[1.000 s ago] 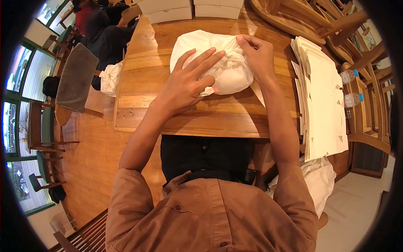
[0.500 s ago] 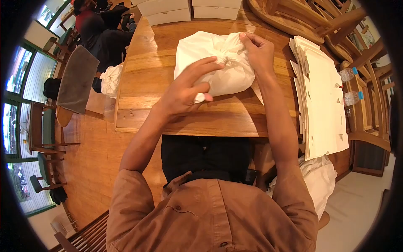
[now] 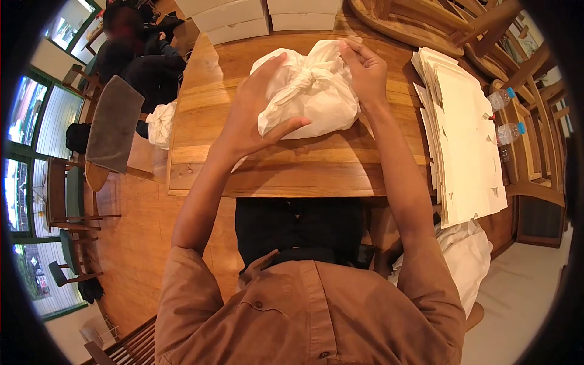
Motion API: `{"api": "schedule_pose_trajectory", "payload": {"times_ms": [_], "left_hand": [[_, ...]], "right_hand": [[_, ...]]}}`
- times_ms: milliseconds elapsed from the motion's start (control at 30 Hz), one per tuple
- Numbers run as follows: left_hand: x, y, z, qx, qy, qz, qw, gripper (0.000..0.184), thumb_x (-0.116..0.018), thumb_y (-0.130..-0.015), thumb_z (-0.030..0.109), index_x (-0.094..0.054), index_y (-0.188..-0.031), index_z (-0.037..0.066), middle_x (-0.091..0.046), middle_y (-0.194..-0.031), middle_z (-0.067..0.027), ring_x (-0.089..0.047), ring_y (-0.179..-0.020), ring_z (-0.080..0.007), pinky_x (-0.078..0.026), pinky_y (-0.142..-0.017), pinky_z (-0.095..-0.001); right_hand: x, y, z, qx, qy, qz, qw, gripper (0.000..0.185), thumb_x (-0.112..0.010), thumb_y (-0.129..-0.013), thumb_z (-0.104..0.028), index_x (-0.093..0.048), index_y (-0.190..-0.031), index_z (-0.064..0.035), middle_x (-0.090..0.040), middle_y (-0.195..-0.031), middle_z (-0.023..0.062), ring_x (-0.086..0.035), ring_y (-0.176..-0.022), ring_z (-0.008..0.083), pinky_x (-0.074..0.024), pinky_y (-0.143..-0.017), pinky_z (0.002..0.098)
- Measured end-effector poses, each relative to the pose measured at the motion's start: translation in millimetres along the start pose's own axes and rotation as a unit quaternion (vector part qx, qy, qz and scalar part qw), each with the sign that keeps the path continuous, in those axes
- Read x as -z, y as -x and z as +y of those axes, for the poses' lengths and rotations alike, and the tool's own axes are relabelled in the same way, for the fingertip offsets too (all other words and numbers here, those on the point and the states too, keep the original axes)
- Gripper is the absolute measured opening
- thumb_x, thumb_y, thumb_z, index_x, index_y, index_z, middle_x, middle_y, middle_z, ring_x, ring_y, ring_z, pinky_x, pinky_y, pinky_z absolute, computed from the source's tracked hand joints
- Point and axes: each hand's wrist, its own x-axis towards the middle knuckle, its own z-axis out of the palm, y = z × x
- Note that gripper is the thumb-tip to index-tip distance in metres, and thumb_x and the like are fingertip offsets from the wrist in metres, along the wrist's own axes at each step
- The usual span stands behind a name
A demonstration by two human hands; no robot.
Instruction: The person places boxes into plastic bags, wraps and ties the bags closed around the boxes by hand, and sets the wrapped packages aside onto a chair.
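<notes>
A white bag (image 3: 316,100), tied in a knot on top, sits on the wooden table (image 3: 292,173). My left hand (image 3: 252,118) lies along the bag's left side with the thumb spread away from the fingers, the thumb reaching over its near edge. At the bag's upper right, my right hand (image 3: 367,68) is closed, its thumb and fingers pinching a loose end of the white material. What is inside the bag is hidden.
White boxes (image 3: 237,27) stand at the table's far edge. A stack of flat white cardboard (image 3: 465,143) lies at the right, beside plastic bottles (image 3: 510,132) and wooden chairs (image 3: 541,128). Another white bundle (image 3: 161,125) is at the left. A seated person (image 3: 143,67) is at the upper left.
My left hand has moved from above the knot to the bag's left side, and its fingers have straightened. The knot shows fully now. My right hand stays at the upper right corner.
</notes>
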Motion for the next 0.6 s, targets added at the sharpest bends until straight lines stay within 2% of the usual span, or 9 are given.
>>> {"api": "schedule_pose_trajectory", "payload": {"times_ms": [100, 167, 267, 333, 400, 600], "left_hand": [[-12, -2, -19, -0.042, -0.072, -0.031, 0.996, 0.052, -0.069, -0.094, 0.031, -0.056, -0.134, 0.002, -0.057, -0.139, -0.0197, -0.052, -0.132, -0.0353, -0.04, -0.107, -0.0447], [-15, -1, -27, -0.025, -0.039, -0.027, 0.999, 0.047, -0.068, -0.095, 0.03, -0.059, -0.132, 0.002, -0.06, -0.137, -0.0168, -0.051, -0.132, -0.0334, -0.041, -0.106, -0.0442], [-18, 1, -29, -0.009, -0.015, -0.018, 1.0, 0.04, -0.066, -0.095, 0.026, -0.064, -0.128, 0.004, -0.064, -0.134, -0.0122, -0.052, -0.133, -0.0308, -0.04, -0.105, -0.0431], [-18, 3, -27, -0.01, -0.024, -0.012, 1.0, 0.036, -0.066, -0.096, 0.024, -0.066, -0.126, 0.005, -0.065, -0.132, -0.0105, -0.053, -0.132, -0.0301, -0.039, -0.105, -0.0424], [-16, 4, -21, -0.041, -0.091, -0.027, 0.995, 0.034, -0.067, -0.093, 0.014, -0.067, -0.126, 0.006, -0.065, -0.132, -0.0121, -0.056, -0.128, -0.0308, -0.039, -0.109, -0.0418], [-11, 8, -21, -0.091, -0.155, -0.044, 0.983, 0.037, -0.071, -0.088, 0.012, -0.07, -0.125, 0.015, -0.064, -0.132, -0.0073, -0.057, -0.125, -0.0273, -0.035, -0.11, -0.0449]], "right_hand": [[1, 2, -1, 0.013, -0.06, -0.036, 0.997, 0.033, -0.074, -0.092, -0.017, -0.069, -0.121, -0.0015, -0.072, -0.092, 0.0036, -0.062, -0.078, 0.0067, -0.0506, -0.072, 0.0224], [0, 6, -4, 0.068, 0.032, -0.086, 0.993, 0.038, -0.074, -0.091, -0.014, -0.065, -0.126, -0.0025, -0.073, -0.093, 0.005, -0.063, -0.08, 0.0065, -0.0508, -0.071, 0.0225], [-4, 9, -11, 0.047, 0.076, -0.105, 0.99, 0.036, -0.075, -0.09, -0.008, -0.066, -0.124, -0.0006, -0.073, -0.096, 0.0051, -0.063, -0.08, 0.0063, -0.0517, -0.073, 0.0215], [-1, 7, -9, 0.041, 0.06, -0.102, 0.992, 0.035, -0.074, -0.09, -0.01, -0.066, -0.124, -0.0019, -0.073, -0.094, 0.0046, -0.063, -0.08, 0.0061, -0.051, -0.071, 0.022], [-1, 8, -10, 0.033, 0.045, -0.096, 0.994, 0.035, -0.073, -0.091, -0.011, -0.067, -0.124, -0.0031, -0.073, -0.093, 0.0041, -0.063, -0.079, 0.0058, -0.0503, -0.069, 0.0225], [-4, 8, -10, 0.003, 0.032, -0.026, 0.999, 0.028, -0.073, -0.09, -0.01, -0.071, -0.117, -0.0027, -0.074, -0.089, 0.0045, -0.063, -0.075, 0.0058, -0.05, -0.067, 0.0222]]}}
